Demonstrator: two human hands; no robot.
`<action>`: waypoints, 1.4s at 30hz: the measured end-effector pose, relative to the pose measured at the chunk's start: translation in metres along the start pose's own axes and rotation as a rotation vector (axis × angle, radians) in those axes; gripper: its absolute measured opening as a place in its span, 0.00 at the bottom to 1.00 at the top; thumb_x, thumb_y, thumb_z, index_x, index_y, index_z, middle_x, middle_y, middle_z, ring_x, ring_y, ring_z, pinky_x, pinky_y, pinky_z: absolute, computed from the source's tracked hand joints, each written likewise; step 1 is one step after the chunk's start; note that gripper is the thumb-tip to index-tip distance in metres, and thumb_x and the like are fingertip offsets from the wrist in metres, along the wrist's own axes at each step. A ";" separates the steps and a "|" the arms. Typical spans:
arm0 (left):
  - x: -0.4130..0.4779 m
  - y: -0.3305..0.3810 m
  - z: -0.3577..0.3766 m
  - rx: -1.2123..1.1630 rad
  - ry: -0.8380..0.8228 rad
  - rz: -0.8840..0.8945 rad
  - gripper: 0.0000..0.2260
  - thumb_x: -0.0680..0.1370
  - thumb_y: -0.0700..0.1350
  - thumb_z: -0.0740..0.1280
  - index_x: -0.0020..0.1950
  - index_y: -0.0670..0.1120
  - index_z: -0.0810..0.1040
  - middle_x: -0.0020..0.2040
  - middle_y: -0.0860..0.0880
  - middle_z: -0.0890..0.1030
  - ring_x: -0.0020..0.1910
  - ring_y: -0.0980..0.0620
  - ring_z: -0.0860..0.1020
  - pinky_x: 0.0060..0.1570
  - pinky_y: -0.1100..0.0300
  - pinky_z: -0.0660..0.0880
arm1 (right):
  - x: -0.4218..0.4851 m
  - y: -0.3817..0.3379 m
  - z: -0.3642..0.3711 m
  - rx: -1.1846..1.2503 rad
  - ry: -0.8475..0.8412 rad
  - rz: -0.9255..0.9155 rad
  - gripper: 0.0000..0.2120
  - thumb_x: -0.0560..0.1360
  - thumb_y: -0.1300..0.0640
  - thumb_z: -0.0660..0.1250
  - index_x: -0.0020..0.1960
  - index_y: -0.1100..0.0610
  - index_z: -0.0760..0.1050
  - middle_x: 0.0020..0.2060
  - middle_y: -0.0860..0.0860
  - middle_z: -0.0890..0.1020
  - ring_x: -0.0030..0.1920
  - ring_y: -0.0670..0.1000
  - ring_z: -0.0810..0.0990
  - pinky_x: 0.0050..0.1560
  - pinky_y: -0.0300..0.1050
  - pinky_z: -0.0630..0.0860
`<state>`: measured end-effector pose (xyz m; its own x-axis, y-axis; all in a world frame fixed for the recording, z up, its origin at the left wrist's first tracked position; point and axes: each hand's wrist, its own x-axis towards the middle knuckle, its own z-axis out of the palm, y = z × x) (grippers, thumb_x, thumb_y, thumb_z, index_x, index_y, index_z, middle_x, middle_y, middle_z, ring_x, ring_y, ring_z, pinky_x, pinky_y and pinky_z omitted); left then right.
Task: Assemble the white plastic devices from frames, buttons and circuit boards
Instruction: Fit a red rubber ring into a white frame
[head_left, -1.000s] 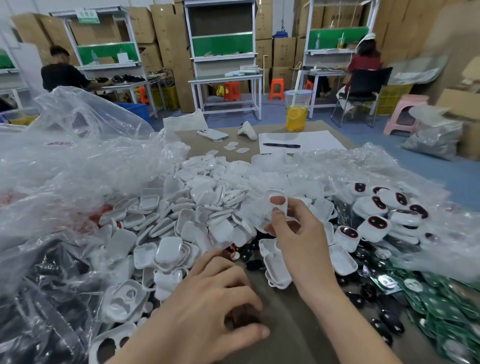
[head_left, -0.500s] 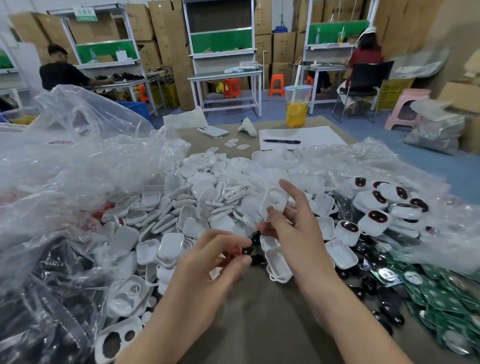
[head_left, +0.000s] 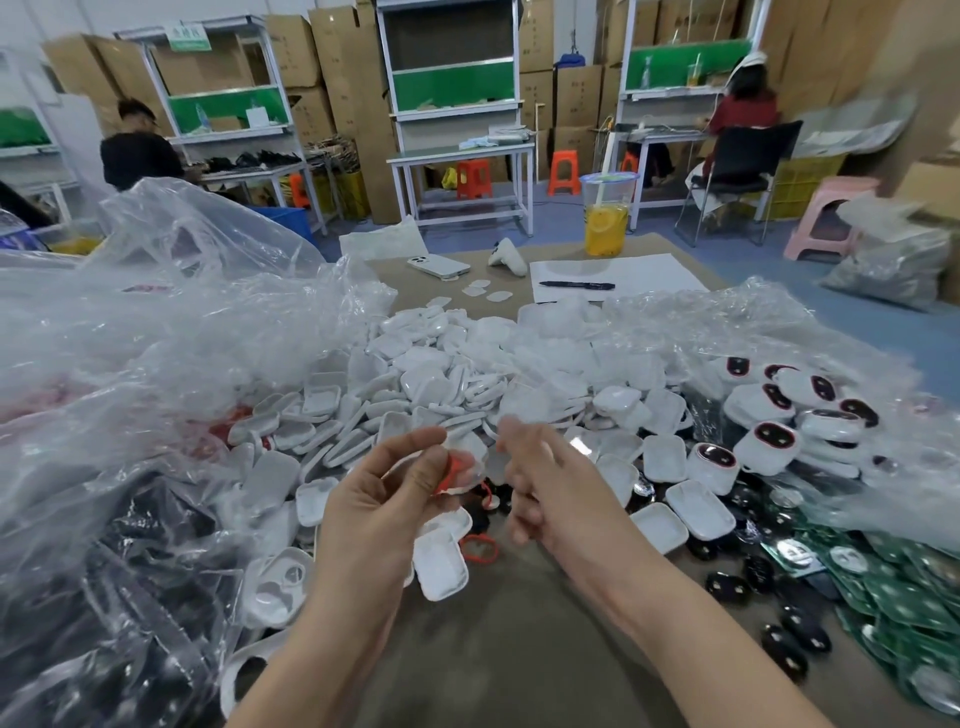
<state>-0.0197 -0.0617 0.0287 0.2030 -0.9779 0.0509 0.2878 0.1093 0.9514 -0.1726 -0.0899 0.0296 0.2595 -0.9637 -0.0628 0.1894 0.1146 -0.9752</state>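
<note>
Above the brown desk (head_left: 519, 654), the left hand (head_left: 384, 504) pinches a small red rubber ring (head_left: 451, 475) and a motion-smeared white plastic piece (head_left: 471, 457) between thumb and fingers. The right hand (head_left: 550, 488) hovers just beside them, fingers curled. It is too blurred to tell whether it grips anything. The heap of white plastic frames (head_left: 426, 374) lies behind both hands. Black oval buttons (head_left: 795, 634) and green circuit boards (head_left: 904, 597) lie to the right.
</note>
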 end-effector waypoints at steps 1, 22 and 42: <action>-0.001 -0.001 0.001 0.040 0.019 0.020 0.06 0.72 0.47 0.72 0.47 0.51 0.85 0.46 0.42 0.86 0.40 0.44 0.82 0.41 0.30 0.80 | -0.003 0.001 0.002 -0.089 -0.022 -0.029 0.16 0.74 0.36 0.69 0.45 0.48 0.79 0.26 0.42 0.74 0.24 0.46 0.70 0.31 0.40 0.72; -0.010 0.001 0.008 0.159 -0.025 0.125 0.02 0.75 0.45 0.72 0.45 0.48 0.85 0.43 0.39 0.84 0.42 0.30 0.81 0.34 0.38 0.82 | 0.001 0.008 -0.004 -0.074 -0.020 -0.214 0.08 0.71 0.46 0.73 0.49 0.45 0.83 0.34 0.46 0.83 0.35 0.47 0.82 0.41 0.40 0.79; -0.010 0.001 0.007 0.292 -0.136 0.149 0.10 0.80 0.40 0.67 0.43 0.54 0.81 0.33 0.50 0.77 0.36 0.56 0.77 0.34 0.57 0.81 | -0.002 -0.001 -0.009 -0.189 -0.074 -0.257 0.07 0.75 0.58 0.75 0.44 0.47 0.81 0.37 0.49 0.82 0.34 0.46 0.78 0.38 0.37 0.76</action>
<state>-0.0278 -0.0533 0.0314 0.0901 -0.9721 0.2168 -0.0195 0.2159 0.9762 -0.1821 -0.0903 0.0287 0.2958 -0.9342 0.1993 0.0804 -0.1836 -0.9797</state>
